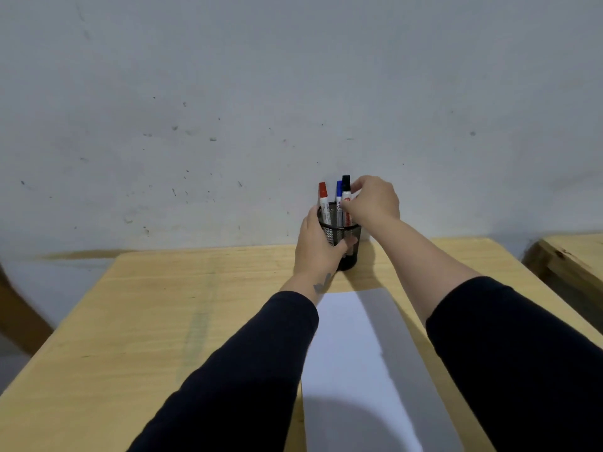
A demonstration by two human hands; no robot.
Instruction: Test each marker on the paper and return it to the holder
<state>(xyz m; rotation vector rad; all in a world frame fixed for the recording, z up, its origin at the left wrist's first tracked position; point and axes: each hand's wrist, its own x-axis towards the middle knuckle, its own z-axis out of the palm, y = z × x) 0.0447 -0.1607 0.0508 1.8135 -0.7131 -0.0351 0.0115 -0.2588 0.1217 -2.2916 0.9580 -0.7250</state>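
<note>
A black mesh holder [349, 234] stands at the far edge of the wooden table, against the wall. My left hand [318, 247] wraps around its left side. Three markers stand in it: one with a red cap [323, 199], one with a blue cap [339, 194] and one with a black cap [346, 187]. My right hand [372, 202] pinches the black-capped marker's barrel from the right, with the marker still inside the holder. A white sheet of paper [352, 353] lies on the table in front of the holder, between my forearms.
The light wooden table [163, 321] runs to the grey wall [293, 93]. Part of a second wooden table [574, 256] shows at the right edge. A brown wooden piece [16, 314] shows at the far left.
</note>
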